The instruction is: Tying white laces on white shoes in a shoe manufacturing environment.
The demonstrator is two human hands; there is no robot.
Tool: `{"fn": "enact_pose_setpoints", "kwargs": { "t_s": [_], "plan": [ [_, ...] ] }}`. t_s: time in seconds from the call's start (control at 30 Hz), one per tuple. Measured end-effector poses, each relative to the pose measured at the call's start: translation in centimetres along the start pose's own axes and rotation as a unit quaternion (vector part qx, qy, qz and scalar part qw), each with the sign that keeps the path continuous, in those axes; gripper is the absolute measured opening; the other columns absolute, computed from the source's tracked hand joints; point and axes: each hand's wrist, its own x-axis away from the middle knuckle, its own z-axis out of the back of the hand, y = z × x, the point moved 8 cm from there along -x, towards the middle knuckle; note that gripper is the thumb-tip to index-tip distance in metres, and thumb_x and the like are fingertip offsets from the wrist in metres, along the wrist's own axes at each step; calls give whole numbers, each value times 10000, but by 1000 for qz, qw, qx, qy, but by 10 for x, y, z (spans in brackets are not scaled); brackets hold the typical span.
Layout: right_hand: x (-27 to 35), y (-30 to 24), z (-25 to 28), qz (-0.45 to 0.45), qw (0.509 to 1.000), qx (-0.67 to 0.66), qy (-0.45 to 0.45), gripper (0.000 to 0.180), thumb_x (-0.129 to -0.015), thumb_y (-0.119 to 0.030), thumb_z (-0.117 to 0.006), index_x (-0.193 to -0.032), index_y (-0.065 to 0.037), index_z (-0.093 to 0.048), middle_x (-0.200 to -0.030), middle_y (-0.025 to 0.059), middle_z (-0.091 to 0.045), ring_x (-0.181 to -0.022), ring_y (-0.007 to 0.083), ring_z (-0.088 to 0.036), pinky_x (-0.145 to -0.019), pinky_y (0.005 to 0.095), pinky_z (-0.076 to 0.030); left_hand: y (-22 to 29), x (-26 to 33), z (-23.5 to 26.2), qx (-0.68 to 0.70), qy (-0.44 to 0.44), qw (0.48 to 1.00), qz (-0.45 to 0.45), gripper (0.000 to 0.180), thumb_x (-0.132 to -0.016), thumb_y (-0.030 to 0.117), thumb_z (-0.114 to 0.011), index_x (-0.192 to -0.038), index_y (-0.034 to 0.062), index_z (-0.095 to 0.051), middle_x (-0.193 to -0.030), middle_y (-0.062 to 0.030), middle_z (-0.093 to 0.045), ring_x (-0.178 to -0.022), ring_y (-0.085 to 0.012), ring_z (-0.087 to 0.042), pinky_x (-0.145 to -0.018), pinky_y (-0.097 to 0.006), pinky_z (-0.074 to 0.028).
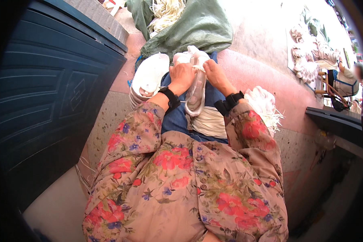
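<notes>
My left hand [182, 76] is closed at the left edge of a white shoe upper [196, 93], which lies lengthwise over my lap between my knees. On the other side, my right hand [215, 74] has its fingers pinched together near the upper's far end. A short piece of cream lace [199, 68] runs between the two hands; its ends are hidden by the fingers. Beside my left hand stands a stack of white shoe pieces [151, 74]. A bundle of cream laces [209, 124] lies across my lap under the upper.
A green sack [197, 30] beyond my knees has more cream laces [165, 16] in its opening. White bundled pieces [263, 105] lie right of my lap. A dark blue panelled door [60, 88] stands close on the left. At the far right, a person [347, 82] sits near piled shoe pieces [306, 56].
</notes>
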Motion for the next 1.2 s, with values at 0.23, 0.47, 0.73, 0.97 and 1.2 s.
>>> {"fn": "enact_pose_setpoints", "kwargs": {
  "t_s": [0.23,0.47,0.73,0.97,1.2],
  "plan": [
    [21,-14,-8,-53,998,37,-5,218,-778,-199,-491,-819,-1,-572,-745,219,-585,-736,368,-569,-661,439,-442,12,23,0,-39,-56,994,-81,296,-692,326,-614,-866,87,-607,-845,-116,-596,-827,-291,-518,-640,-432,-387],
    [26,-31,-11,-31,974,215,60,147,-748,-203,-530,-735,-61,-567,-665,142,-594,-634,303,-593,-570,406,-461,-8,17,5,-9,-55,998,-2,275,-712,302,-589,-818,49,-600,-814,-139,-598,-851,-308,-512,-693,-446,-395],
    [29,-29,-14,-34,977,198,67,136,-743,-198,-533,-767,-75,-586,-682,137,-599,-644,303,-594,-570,406,-463,-6,18,-4,-40,-59,997,-11,221,-766,268,-534,-808,69,-621,-815,-135,-609,-872,-318,-513,-700,-446,-392],
    [30,-23,-12,-47,981,178,53,171,-751,-190,-507,-846,-94,-611,-688,157,-598,-646,317,-592,-580,423,-462,-15,2,-17,18,-104,994,-27,224,-801,285,-481,-867,125,-625,-832,-117,-613,-823,-296,-561,-679,-465,-396],
    [32,-17,-14,-65,988,135,42,193,-769,-204,-492,-869,-91,-612,-690,182,-588,-667,336,-584,-594,435,-453,-13,-12,-23,14,-107,992,-67,223,-807,292,-480,-783,120,-621,-753,-116,-609,-769,-295,-577,-630,-430,-406]
  ]
}}
